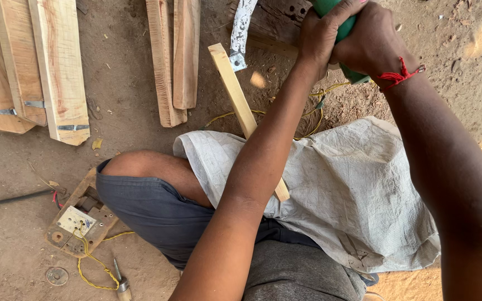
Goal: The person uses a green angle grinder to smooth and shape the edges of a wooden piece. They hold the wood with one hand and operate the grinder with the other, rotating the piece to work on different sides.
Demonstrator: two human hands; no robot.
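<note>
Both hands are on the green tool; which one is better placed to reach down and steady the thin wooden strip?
Likely the left hand: it grips the green tool on the side nearer the wooden strip, whose upper end lies just left of it. The right hand is farther away.

Green tool point(338, 28) gripped up top, wood strip point(241, 106) below

The tool's got a green body, mostly hidden, only bits show at the top edge and a green end poking out by the wrist around the right side. It sits above the sack-covered lap. The strip is pale, narrow and straight, running diagonally from near the tool down onto the lap, its far end by a metal bit.
</note>
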